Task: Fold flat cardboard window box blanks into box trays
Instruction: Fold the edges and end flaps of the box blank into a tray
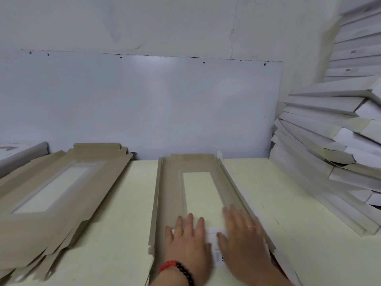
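A flat brown cardboard window box blank (171, 186) lies lengthwise on the pale table (115, 203), its long rectangular window (201, 188) showing the table through it. My left hand (186, 242) lies flat with straight fingers on the blank's near end, a red and black bead bracelet on its wrist. Beside it, my right hand (243, 238) presses flat on the blank's right side, near its raised right flap. A white label (216, 248) shows between the two hands.
A stack of flat brown blanks (51, 195) lies at the left of the table. Folded white box trays (329, 141) are piled high at the right. A white board (144, 104) leans on the wall behind.
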Available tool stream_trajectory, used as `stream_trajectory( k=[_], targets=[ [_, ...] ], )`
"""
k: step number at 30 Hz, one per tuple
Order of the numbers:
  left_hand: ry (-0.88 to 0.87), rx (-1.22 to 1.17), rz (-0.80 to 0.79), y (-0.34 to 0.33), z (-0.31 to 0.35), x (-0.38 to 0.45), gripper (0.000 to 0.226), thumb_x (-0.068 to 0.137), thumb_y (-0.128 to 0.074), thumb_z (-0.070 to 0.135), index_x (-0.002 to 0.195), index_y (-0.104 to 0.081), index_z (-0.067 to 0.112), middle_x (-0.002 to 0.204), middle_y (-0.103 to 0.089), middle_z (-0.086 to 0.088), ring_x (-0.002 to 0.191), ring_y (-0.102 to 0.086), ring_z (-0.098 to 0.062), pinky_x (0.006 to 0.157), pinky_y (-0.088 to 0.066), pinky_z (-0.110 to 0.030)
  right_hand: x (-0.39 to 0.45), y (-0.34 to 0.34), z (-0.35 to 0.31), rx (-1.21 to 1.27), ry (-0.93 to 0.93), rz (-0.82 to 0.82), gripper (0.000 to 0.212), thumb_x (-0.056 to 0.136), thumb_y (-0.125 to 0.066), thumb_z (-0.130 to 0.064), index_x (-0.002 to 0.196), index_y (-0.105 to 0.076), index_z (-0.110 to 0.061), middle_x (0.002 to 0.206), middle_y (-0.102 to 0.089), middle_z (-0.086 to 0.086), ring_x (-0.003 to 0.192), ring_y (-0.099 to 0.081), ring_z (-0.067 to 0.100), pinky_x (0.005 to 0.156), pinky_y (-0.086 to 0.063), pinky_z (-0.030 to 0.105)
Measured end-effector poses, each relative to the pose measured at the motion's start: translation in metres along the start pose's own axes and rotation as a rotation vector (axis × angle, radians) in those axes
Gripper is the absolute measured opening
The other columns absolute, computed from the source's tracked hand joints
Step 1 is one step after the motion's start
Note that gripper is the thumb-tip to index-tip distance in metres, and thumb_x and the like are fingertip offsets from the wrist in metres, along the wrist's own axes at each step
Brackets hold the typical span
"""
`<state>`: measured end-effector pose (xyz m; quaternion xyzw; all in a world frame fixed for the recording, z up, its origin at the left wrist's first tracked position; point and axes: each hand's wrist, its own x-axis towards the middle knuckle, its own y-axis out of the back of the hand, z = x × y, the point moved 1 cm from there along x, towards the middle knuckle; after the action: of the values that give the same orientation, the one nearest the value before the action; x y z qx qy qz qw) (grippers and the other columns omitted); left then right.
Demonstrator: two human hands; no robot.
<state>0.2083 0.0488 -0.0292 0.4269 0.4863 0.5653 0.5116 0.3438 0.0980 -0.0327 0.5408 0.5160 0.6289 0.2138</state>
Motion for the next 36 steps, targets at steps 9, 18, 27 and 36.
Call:
stream_trajectory(
  k=[9, 18, 27, 36],
  targets=[
    [-0.046, 0.063, 0.004, -0.017, -0.039, -0.002, 0.05, 0.101, -0.019, 0.038, 0.151, -0.013, 0.039, 0.162, -0.002, 0.012, 0.149, 0.002, -0.015, 0.118, 0.002, -0.046, -0.013, -0.002, 0.016, 0.044, 0.356, -0.166, 0.049, 0.051, -0.081, -0.056, 0.098, -0.074, -0.043, 0.106, -0.07, -0.022, 0.094, -0.067, -0.004, 0.073, -0.055, 0.016],
    [-0.039, 0.037, -0.09, -0.01, -0.047, -0.001, 0.095, 0.075, -0.028, 0.085, 0.152, -0.006, 0.034, 0.161, -0.006, 0.009, 0.148, -0.002, -0.017, 0.119, -0.002, -0.048, -0.004, -0.01, 0.089, -0.013, -0.03, -0.205, 0.047, 0.102, -0.026, -0.032, 0.149, -0.026, -0.036, 0.156, -0.025, -0.017, 0.142, -0.024, 0.005, 0.114, -0.017, 0.022],
    [0.019, -0.149, -0.155, 0.044, -0.032, 0.018, 0.079, 0.062, -0.077, 0.061, 0.127, -0.047, 0.027, 0.118, -0.053, 0.006, 0.107, -0.055, -0.016, 0.089, -0.049, -0.032, 0.032, 0.008, 0.07, 0.294, -0.308, -0.361, 0.051, 0.097, -0.039, -0.055, 0.136, -0.047, -0.024, 0.135, -0.055, -0.001, 0.122, -0.052, 0.019, 0.096, -0.039, 0.029],
    [-0.073, -0.299, 0.011, 0.049, -0.036, -0.01, 0.021, 0.089, -0.049, 0.047, 0.097, -0.06, 0.031, 0.079, -0.055, 0.014, 0.079, -0.056, -0.007, 0.069, -0.046, -0.022, -0.005, 0.035, 0.061, 0.572, -0.153, -0.274, 0.045, 0.086, -0.068, -0.04, 0.128, -0.056, -0.029, 0.114, -0.058, -0.017, 0.104, -0.053, -0.006, 0.082, -0.035, 0.002]
  ],
)
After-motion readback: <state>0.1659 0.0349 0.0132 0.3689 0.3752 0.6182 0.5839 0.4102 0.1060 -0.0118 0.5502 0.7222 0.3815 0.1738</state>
